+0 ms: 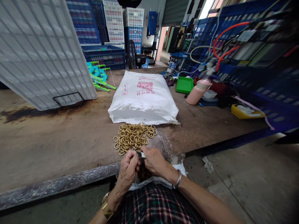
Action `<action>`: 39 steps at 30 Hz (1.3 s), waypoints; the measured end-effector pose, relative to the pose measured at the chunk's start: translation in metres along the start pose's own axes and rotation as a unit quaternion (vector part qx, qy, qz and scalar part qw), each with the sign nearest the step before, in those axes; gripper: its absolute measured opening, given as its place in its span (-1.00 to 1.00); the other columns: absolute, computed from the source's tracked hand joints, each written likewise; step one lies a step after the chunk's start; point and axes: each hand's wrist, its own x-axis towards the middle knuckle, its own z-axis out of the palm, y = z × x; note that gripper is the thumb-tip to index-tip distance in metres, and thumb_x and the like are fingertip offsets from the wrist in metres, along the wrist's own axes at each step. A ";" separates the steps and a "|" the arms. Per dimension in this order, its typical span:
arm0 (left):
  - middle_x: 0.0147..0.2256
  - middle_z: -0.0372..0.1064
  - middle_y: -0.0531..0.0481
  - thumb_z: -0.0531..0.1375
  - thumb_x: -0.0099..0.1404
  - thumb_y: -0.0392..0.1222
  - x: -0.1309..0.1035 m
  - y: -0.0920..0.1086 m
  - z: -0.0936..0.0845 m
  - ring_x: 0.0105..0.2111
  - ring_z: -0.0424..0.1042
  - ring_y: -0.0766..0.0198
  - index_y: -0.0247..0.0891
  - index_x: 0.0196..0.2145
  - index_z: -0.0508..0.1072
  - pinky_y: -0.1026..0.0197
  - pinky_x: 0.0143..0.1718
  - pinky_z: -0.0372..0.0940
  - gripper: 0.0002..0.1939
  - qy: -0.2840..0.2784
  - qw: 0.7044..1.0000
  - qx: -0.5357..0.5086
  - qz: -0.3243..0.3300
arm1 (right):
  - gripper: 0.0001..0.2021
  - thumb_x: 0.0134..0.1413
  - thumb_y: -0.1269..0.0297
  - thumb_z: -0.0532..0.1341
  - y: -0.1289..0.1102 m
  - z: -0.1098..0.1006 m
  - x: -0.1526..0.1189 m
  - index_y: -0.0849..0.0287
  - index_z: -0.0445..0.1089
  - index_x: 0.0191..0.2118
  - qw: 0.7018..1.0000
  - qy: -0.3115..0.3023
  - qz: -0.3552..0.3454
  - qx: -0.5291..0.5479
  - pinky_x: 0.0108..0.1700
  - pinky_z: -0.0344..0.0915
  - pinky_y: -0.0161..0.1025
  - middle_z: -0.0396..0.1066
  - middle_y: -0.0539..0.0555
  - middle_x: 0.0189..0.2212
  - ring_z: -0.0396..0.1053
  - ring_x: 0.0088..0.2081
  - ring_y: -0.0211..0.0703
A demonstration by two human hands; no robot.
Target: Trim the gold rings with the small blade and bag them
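Note:
My left hand (129, 165) is closed at the table's front edge, its fingertips pinched; whatever they hold is hidden. Beside it my right hand (156, 160) grips a small white and dark piece (141, 154), which reaches to the left fingertips. Its exact kind is too small to tell. Just beyond both hands lies a loose pile of brass-coloured rings (133, 137). Below the hands, at my lap, a pale plastic edge (153, 179) borders dark brownish contents that are mostly hidden.
Behind the rings lies a large white printed sack (143, 98). A white crate (46, 56) stands at the left, near lime-green and teal parts (100, 76). To the right are a green tray (184, 85), a pink bottle (198, 91) and a yellow tray (247, 112).

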 end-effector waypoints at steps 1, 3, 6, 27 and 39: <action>-0.65 0.18 0.17 0.14 0.12 0.11 -0.004 0.003 0.000 -0.71 0.11 0.48 -0.24 -0.55 0.22 0.41 -0.69 0.03 -0.64 -0.006 1.000 -0.001 -0.001 | -0.78 -0.04 0.46 0.02 0.001 -0.002 0.002 0.23 0.22 -0.21 1.000 0.002 0.010 -0.001 -0.44 -0.03 -0.28 0.40 0.11 -0.46 0.31 -0.47 -0.19; -0.67 0.17 0.16 0.14 0.13 0.10 -0.012 0.007 0.001 -0.72 0.11 0.48 -0.25 -0.54 0.25 0.41 -0.68 0.02 -0.64 -0.044 0.999 -0.002 0.000 | -0.79 -0.01 0.47 0.00 0.008 -0.006 0.006 0.24 0.22 -0.20 0.999 0.009 0.041 -0.006 -0.44 -0.02 -0.29 0.40 0.11 -0.47 0.30 -0.47 -0.19; -0.67 0.18 0.16 0.17 0.12 0.10 -0.020 0.009 0.004 -0.73 0.10 0.49 -0.26 -0.51 0.27 0.41 -0.72 0.00 -0.66 -0.105 0.992 -0.057 -0.035 | -0.79 0.02 0.46 0.00 0.023 -0.011 0.015 0.24 0.23 -0.18 0.995 0.056 0.081 -0.008 -0.42 0.01 -0.31 0.40 0.11 -0.45 0.30 -0.44 -0.19; -0.50 0.28 0.09 0.29 -0.02 -0.17 0.005 0.002 -0.008 -0.59 0.26 0.46 -0.28 -0.44 0.31 0.44 -0.69 0.05 -0.76 -0.091 0.929 -0.317 -0.170 | -0.83 0.17 0.34 -0.04 0.032 -0.011 0.030 0.15 0.28 -0.26 0.979 0.097 0.022 0.178 -0.33 0.09 -0.37 0.35 0.00 -0.44 0.26 -0.42 -0.28; -0.68 0.13 0.23 0.16 0.11 0.04 0.022 0.004 0.003 -0.75 0.06 0.48 -0.27 -0.18 0.33 0.41 -0.73 0.02 -0.60 0.021 0.999 -0.028 -0.022 | -0.81 0.12 0.24 0.02 0.013 -0.030 0.014 0.16 0.20 -0.48 0.914 0.007 0.007 0.405 -0.39 0.10 -0.37 0.23 -0.08 -0.58 0.16 -0.49 -0.32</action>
